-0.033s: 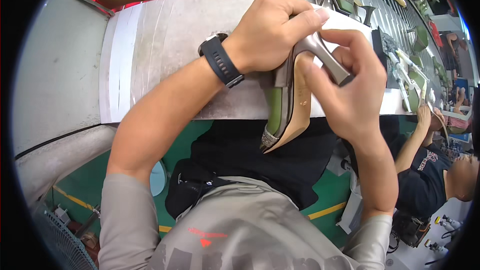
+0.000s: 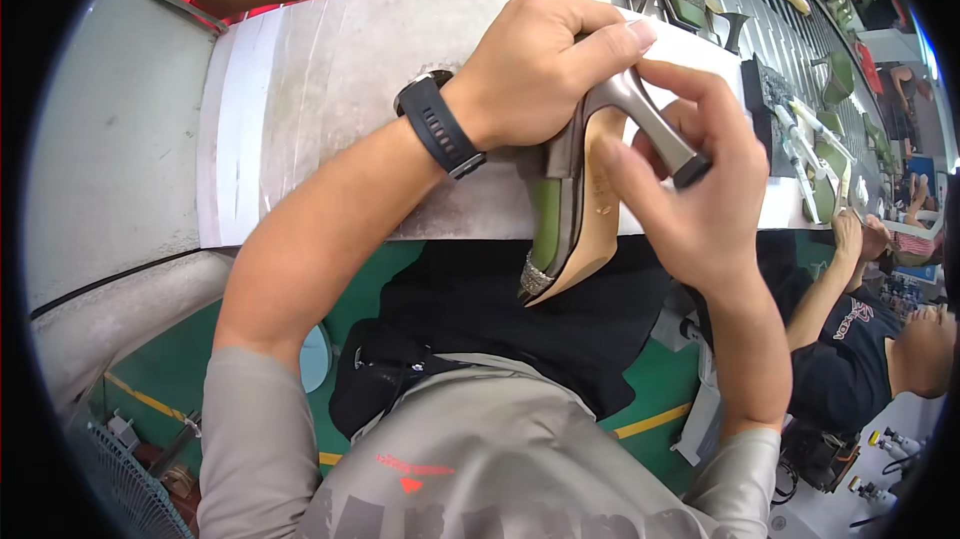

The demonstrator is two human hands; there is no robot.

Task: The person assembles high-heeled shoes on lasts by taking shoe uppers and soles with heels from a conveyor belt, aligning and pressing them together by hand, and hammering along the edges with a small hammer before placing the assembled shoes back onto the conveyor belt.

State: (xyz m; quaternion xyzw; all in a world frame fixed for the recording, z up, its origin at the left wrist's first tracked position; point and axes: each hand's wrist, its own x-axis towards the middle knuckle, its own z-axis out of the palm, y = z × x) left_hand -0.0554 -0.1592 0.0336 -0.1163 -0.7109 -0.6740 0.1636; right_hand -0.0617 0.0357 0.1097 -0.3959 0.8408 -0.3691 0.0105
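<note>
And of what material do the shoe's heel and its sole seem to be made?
The heel is perhaps hard plastic with a metallic coating: its grey-brown surface looks smooth, with a sheen. The sole could be leather or synthetic: it is tan, smooth and softly shiny.

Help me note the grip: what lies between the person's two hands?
The heel end of the high-heeled shoe lies between the left hand and the right hand, in the head view.

Green-grey high-heeled shoe (image 2: 597, 204) tilted, tan sole (image 2: 588, 251) exposed.
</note>
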